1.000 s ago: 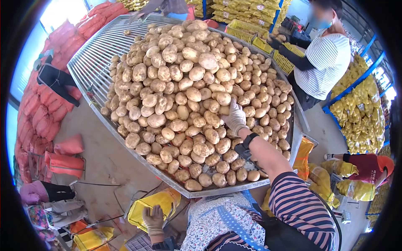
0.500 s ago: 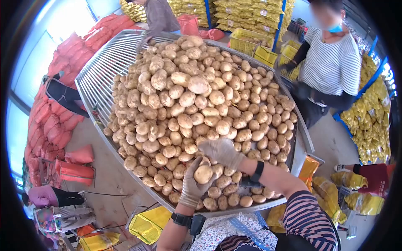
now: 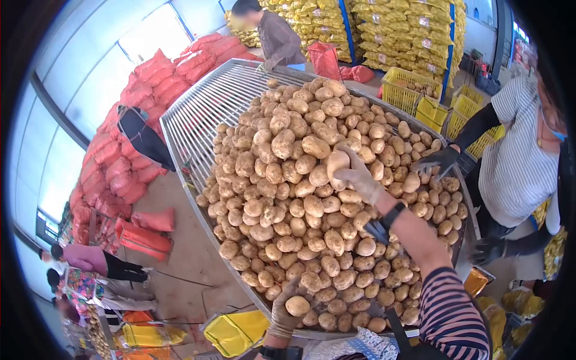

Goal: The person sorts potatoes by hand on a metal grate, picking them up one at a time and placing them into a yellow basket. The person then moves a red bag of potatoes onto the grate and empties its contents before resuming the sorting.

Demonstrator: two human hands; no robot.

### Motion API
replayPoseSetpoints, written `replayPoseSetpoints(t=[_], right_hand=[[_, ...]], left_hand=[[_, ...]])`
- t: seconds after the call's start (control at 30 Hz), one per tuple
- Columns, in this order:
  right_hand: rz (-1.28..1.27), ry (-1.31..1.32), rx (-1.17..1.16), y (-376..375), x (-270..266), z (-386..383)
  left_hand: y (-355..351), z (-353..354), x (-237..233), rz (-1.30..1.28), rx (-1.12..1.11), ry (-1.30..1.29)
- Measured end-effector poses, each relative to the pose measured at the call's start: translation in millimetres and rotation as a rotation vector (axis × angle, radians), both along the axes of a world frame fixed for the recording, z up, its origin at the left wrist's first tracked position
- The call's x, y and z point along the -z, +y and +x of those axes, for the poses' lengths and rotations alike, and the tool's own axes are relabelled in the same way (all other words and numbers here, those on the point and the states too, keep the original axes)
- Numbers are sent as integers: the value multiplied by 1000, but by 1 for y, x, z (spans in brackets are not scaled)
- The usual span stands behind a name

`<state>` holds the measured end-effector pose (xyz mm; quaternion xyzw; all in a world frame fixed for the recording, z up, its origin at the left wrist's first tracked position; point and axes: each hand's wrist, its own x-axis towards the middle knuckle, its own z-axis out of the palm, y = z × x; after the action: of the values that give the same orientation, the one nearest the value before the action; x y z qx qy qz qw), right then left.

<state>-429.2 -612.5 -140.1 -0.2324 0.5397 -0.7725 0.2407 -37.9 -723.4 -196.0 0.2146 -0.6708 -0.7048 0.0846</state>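
Observation:
A large heap of potatoes lies on a metal sorting table with a slatted top at its far left. My right hand, gloved, reaches out over the upper middle of the heap with its fingers wrapped round a large potato. My left hand, also gloved, is at the near edge of the table and holds a round potato in its palm.
A co-worker in a striped shirt stands at the right, one dark-gloved hand over the potatoes. Another person is at the far end. Yellow crates, red sacks and a yellow bag surround the table.
My right hand has moved forward from beside my left hand and taken hold of a large potato. The view has shifted; the striped-shirt co-worker's hand now reaches over the heap.

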Motion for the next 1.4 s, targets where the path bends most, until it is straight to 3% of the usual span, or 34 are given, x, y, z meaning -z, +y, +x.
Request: replayPoseSetpoints(t=[0.07,0.13,0.2,0.23,0.27,0.3,0.33,0.4,0.43,0.53,0.57,0.6,0.7,0.73,0.8,0.87,0.9,1.0,1.07,1.1,1.13,1.2,1.23,1.27,1.33,1.4], right_hand=[[-510,-446,-459,17,0,42],[-683,-690,-588,26,-14,92],[-701,-758,-641,27,-27,133],[-705,-850,-517,22,-12,150],[-721,-843,-548,17,-8,171],[-482,-635,-390,18,-6,195],[-250,-412,-247,14,-11,216],[211,196,-274,2,-6,238],[244,83,-357,-6,-8,255],[227,-178,-573,-32,13,296],[248,-240,-616,-38,13,306],[263,-243,-624,-48,19,310],[292,-124,-985,-86,33,327],[310,-140,-987,-98,31,340],[452,244,-992,-119,32,366],[854,448,-868,-140,25,399],[882,409,-879,-144,20,416],[771,752,-666,-150,14,448],[624,900,-582,-148,34,469],[623,874,-605,-152,37,473],[653,875,-581,-157,39,468],[636,771,-734,-170,40,455],[500,893,-567,-175,84,446],[508,899,-550,-168,80,432],[628,494,-326,-140,65,388],[677,438,-141,-104,62,346]], left_hand=[[3,-13,-18,1125,-99,94],[8,-26,-33,1131,30,97],[14,-33,-49,1120,141,147],[15,-33,-58,1106,163,170],[16,-31,-65,1092,182,193],[14,-27,-67,1039,201,190],[18,-21,-80,974,57,85],[-7,4,-43,1023,190,-100],[-1,18,-23,901,51,-4],[-14,63,-35,892,13,-10],[-29,79,-18,1102,57,-96],[-52,107,4,1188,246,17],[-67,148,-21,1066,23,4],[-78,165,-1,1081,-15,-57],[-89,189,11,1018,-76,50],[-94,209,2,961,-62,137],[-97,223,5,870,-146,17],[-98,253,52,1204,-325,51],[-92,257,57,1168,-525,91],[-87,259,44,1101,-471,200],[-93,269,52,1238,-435,137],[-99,282,52,1219,-398,165],[-100,284,51,1122,-469,171],[-101,289,53,1020,-541,180],[-129,303,83,1319,-667,199],[-158,328,141,1444,-785,230]])
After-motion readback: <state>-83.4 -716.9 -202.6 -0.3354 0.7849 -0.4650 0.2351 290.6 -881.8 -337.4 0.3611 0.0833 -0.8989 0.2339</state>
